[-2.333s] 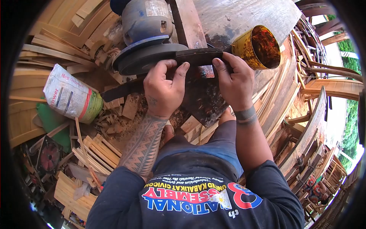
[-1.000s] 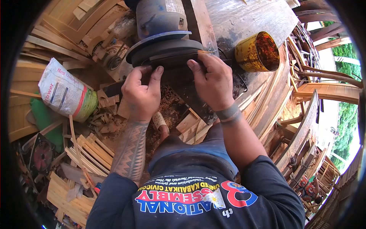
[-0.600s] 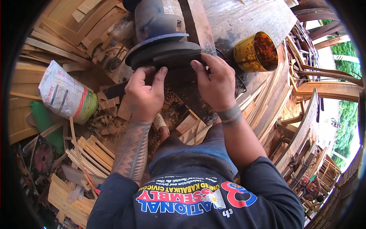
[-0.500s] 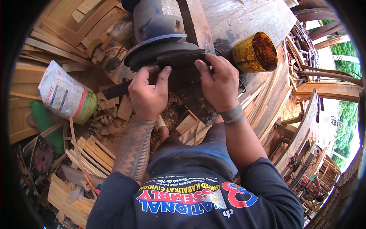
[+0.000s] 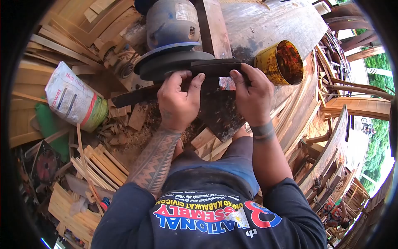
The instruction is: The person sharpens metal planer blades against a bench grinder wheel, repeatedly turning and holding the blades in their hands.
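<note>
Pinched between the fingers and thumbs of both my hands is a dark, flat, straight blade-like strip (image 5: 217, 67), level across my front. My left hand (image 5: 181, 98) is closed on its left end, close to the rim of a dark grinding wheel (image 5: 163, 68). The right end is gripped by my right hand (image 5: 253, 96), just left of a yellow can (image 5: 266, 62). The strip's left part lies against or right beside the wheel; the exact contact is hidden. Behind the wheel sits the blue-grey grinder motor (image 5: 172, 27).
A worn worktop (image 5: 273, 20) spreads behind the can. A printed sack (image 5: 70, 93) stands on the left, with wood strips (image 5: 101, 166) and offcuts below it. More lumber (image 5: 306, 137) leans on the right. Another person (image 5: 335, 213) is far off at lower right.
Both my hands and the strip have shifted right along the wheel, so the strip's right end now reaches further past the wheel, nearer the can. Both grips stay closed.
</note>
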`<state>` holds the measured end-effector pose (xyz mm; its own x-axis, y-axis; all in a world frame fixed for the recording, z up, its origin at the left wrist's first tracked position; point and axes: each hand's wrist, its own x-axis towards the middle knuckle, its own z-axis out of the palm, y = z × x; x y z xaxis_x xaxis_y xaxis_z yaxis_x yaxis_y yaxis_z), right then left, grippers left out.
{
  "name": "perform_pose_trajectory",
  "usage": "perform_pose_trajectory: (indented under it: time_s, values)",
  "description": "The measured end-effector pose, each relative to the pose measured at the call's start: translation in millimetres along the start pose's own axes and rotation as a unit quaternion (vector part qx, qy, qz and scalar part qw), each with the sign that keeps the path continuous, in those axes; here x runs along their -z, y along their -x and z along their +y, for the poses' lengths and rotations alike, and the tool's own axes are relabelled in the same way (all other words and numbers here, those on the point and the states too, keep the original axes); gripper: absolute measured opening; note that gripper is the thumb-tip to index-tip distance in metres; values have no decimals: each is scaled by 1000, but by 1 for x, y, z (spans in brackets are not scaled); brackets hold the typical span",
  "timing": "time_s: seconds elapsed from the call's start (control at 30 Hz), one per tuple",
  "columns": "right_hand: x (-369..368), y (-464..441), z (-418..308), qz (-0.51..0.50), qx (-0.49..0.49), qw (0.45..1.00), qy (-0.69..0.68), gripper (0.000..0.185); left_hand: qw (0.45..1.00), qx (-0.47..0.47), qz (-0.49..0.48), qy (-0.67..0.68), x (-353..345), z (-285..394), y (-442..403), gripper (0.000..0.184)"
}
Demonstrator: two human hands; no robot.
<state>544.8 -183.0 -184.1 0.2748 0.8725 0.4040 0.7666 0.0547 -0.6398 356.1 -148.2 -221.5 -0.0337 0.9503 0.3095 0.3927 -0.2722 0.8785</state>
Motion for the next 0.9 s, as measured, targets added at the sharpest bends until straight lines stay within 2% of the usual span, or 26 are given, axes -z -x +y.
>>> perform_pose_trajectory:
  time_s: [0.47, 0.63, 0.67, 0.7, 0.8, 0.9]
  values:
    - [22, 5, 23, 11, -18, 1000, 3, 22, 999, -19, -16, 47, -25, 13, 1, 27]
    - [65, 32, 19, 20, -18, 1000, -7, 25, 990, -72, -85, 92, -11, 42, 16, 22]
    - [75, 41, 16, 29, -9, 1000, -8, 27, 980, -136, -96, 105, -5, 44, 20, 25]
    - [84, 50, 14, 35, 12, 999, -38, 32, 970, -192, -110, 102, 5, 45, 25, 31]
    - [101, 85, 20, 62, 78, 984, -147, 52, 947, -263, -130, 133, 30, 59, 41, 35]
    - [105, 111, -1, 97, -18, 938, -332, 51, 920, -326, -142, 167, 47, 73, 42, 45]
